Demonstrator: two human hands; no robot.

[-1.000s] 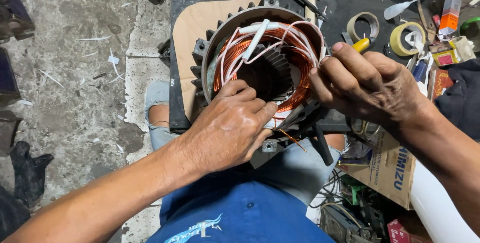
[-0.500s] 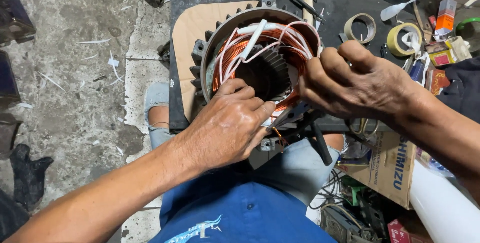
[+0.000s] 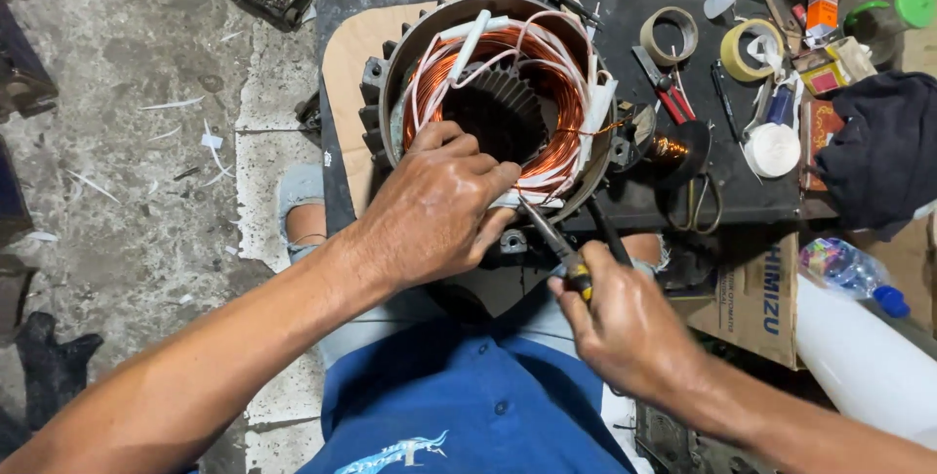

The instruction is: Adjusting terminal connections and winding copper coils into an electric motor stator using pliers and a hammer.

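Left hand (image 3: 434, 215) presses, fingers together, on the copper winding (image 3: 547, 142) of the motor stator (image 3: 410, 54); right hand (image 3: 625, 323) is clamped on pliers (image 3: 561, 245) touching the winding's near edge.

Hands (image 3: 439, 206) on copper-wound stator (image 3: 493, 93)

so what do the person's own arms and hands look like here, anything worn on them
Both are bare: the left hand and right hand show no gloves, rings or watch, and both forearms are uncovered as far as the frame shows, with no sleeve in view. The only clothing nearby is a blue buttoned shirt with a pale printed emblem on the chest.
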